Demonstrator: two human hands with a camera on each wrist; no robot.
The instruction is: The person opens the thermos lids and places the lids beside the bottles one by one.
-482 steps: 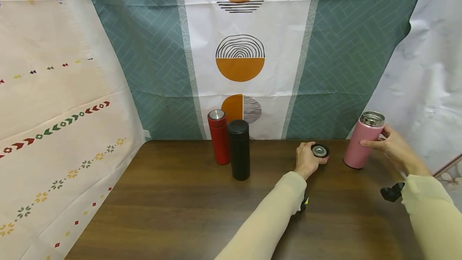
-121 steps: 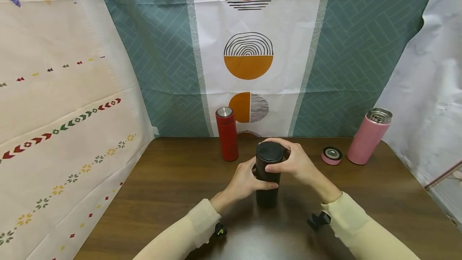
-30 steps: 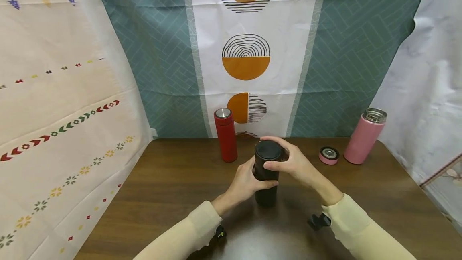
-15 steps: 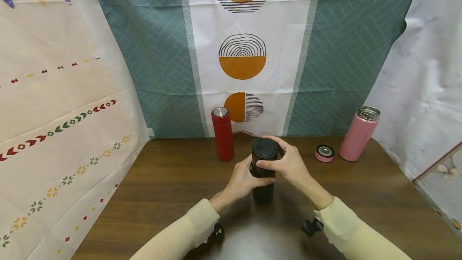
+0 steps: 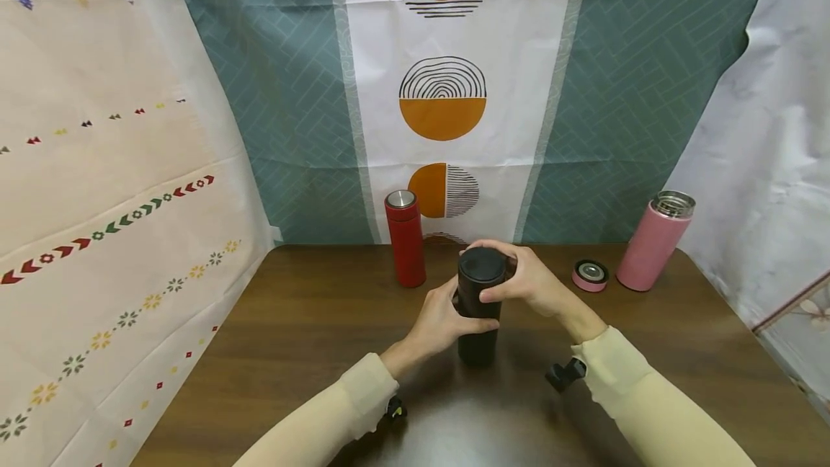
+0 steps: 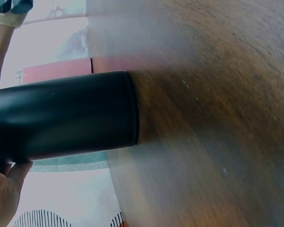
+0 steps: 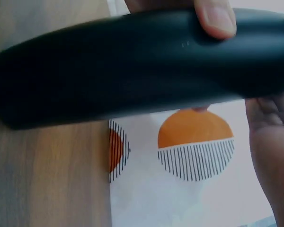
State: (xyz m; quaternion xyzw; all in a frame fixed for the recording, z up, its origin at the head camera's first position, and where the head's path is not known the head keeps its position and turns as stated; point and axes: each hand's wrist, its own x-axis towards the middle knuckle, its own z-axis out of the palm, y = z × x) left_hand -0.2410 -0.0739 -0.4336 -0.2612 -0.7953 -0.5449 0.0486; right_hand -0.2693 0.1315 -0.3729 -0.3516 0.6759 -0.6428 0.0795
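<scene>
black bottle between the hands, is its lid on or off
On: the black lid covers the top of the black bottle. Whether it is tight or loosened, I cannot tell.

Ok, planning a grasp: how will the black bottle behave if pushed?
The black bottle seems stiff: no dent shows under the left hand. Tall and narrow, it may tip if pushed high. Its smooth-looking wall might be slippery.

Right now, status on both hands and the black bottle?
Left hand gripping black bottle mid-body, right hand holding near top. Bottle upright, cap on. No obstruction seen; red bottle apart, farther back.
</scene>
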